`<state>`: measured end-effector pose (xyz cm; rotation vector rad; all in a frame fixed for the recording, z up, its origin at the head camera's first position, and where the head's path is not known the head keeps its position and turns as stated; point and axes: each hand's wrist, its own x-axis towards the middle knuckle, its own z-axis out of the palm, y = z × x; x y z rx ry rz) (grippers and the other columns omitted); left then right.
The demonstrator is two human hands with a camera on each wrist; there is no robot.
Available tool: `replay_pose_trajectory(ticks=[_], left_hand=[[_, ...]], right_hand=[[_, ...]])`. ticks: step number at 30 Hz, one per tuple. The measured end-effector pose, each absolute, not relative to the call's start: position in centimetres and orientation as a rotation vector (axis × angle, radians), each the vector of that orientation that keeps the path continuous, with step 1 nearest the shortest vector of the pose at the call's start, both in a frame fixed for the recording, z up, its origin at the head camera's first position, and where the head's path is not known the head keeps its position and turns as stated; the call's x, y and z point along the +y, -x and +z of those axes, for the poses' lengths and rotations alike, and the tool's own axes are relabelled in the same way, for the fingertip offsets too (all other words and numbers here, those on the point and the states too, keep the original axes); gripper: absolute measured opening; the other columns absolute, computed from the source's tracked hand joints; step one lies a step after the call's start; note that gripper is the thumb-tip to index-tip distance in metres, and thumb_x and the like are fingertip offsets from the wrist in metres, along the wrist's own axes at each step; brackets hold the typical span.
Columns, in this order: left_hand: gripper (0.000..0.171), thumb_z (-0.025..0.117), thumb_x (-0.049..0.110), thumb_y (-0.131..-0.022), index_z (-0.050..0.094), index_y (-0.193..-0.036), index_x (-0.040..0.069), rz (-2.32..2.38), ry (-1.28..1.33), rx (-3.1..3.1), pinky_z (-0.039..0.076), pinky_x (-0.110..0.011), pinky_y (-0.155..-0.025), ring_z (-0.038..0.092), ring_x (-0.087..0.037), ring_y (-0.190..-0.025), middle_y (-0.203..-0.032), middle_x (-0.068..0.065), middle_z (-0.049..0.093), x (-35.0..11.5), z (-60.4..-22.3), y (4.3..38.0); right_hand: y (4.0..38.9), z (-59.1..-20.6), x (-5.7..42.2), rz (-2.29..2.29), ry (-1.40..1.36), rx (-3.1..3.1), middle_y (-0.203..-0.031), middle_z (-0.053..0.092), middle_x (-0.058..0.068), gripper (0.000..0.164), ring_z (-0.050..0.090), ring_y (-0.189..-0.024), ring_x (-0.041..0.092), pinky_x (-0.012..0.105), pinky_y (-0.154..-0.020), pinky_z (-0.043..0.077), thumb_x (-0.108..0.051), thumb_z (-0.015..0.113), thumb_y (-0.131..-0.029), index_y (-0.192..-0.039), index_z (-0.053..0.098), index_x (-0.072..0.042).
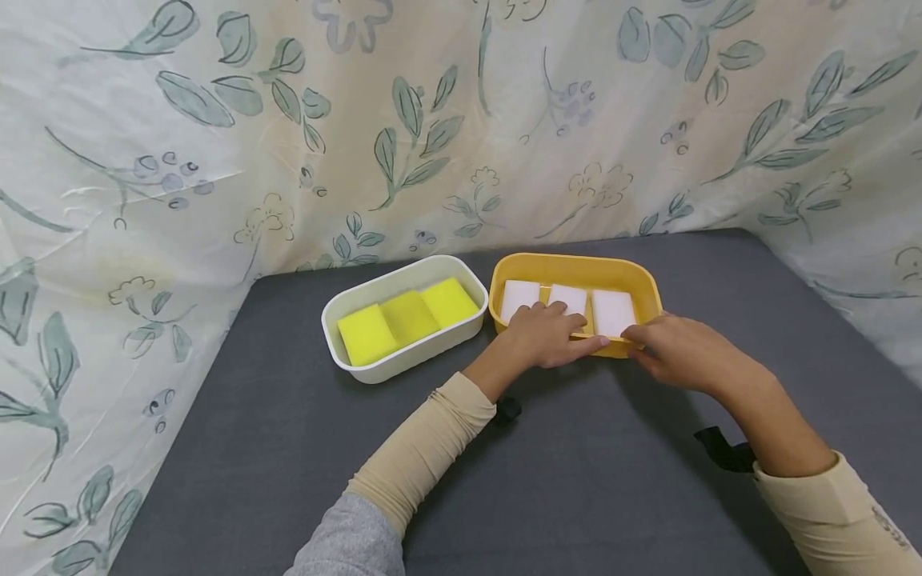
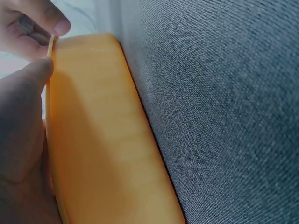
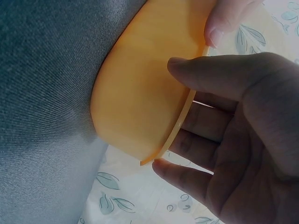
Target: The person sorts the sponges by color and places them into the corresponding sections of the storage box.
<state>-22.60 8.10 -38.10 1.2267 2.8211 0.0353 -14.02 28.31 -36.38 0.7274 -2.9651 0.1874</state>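
Observation:
A yellow plastic tray [image 1: 576, 267] holds three white sponge-like blocks [image 1: 613, 313] in a row. My left hand [image 1: 542, 334] grips its near wall, fingers reaching over the rim beside the white blocks and thumb along the rim. The left wrist view shows that thumb [image 2: 39, 70] against the rim. At the near right corner, my right hand [image 1: 684, 352] holds the rim. In the right wrist view the right thumb [image 3: 201, 74] lies against the outer wall, with the other fingers behind the rim. The left hand's fingertips are partly hidden.
A white plastic tray [image 1: 403, 360] with three yellow sponge blocks [image 1: 409, 318] stands left of the yellow tray, close to it. Both rest on a dark grey cloth-covered surface [image 1: 302, 480]. Behind hangs a leaf-patterned curtain [image 1: 461, 120].

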Motion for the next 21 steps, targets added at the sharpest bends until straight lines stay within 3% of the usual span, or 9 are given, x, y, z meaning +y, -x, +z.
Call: replay_pose_trajectory(ticks=[8,12,16,18,21], left_hand=[[0.065,0.029,0.071,-0.099,0.056,-0.143,0.032,0.032,-1.258,2.861,0.041,-0.044,-0.097,0.053,-0.023,-0.115,-0.137,0.001,0.054,7.6,-38.2,22.2],[0.066,0.030,0.071,-0.099,0.051,-0.147,0.030,0.059,-1.270,2.878,0.037,-0.045,-0.105,0.045,-0.024,-0.130,-0.147,0.000,0.048,6.3,-38.0,21.8],[0.069,0.032,0.070,-0.099,0.045,-0.152,0.028,0.094,-1.259,2.890,0.026,-0.049,-0.114,0.030,-0.028,-0.145,-0.158,-0.003,0.037,3.5,-37.0,21.2],[0.071,0.034,0.070,-0.099,0.042,-0.154,0.026,0.097,-1.239,2.907,0.021,-0.050,-0.117,0.024,-0.030,-0.148,-0.161,-0.005,0.032,1.6,-36.5,20.9],[0.072,0.038,0.069,-0.098,0.038,-0.156,0.026,0.128,-1.177,2.915,0.015,-0.051,-0.118,0.016,-0.033,-0.150,-0.164,-0.006,0.025,-1.6,-36.0,20.5]], right_hand=[[14.1,-36.3,28.5,0.180,-0.755,-2.960,-0.073,0.060,-0.008,0.014,0.049,-0.060,0.008,0.034,-0.057,0.045,-0.004,0.078,-0.086,-0.099,0.073,-0.005],[14.1,-36.1,28.5,0.174,-0.761,-2.964,-0.073,0.060,-0.008,0.014,0.048,-0.060,0.008,0.034,-0.059,0.046,-0.004,0.077,-0.086,-0.099,0.073,-0.005],[14.0,-35.9,28.5,0.186,-0.768,-2.976,-0.075,0.061,-0.007,0.016,0.049,-0.062,0.008,0.033,-0.059,0.046,-0.004,0.076,-0.087,-0.102,0.073,-0.004],[13.8,-35.9,28.6,0.206,-0.773,-2.967,-0.082,0.066,-0.004,0.019,0.055,-0.067,0.010,0.036,-0.063,0.049,-0.004,0.076,-0.087,-0.106,0.073,-0.003],[13.6,-36.1,28.9,0.229,-0.797,-2.891,-0.104,0.070,0.011,0.033,0.065,-0.089,0.025,0.046,-0.078,0.053,-0.004,0.077,-0.086,-0.118,0.069,0.001]])
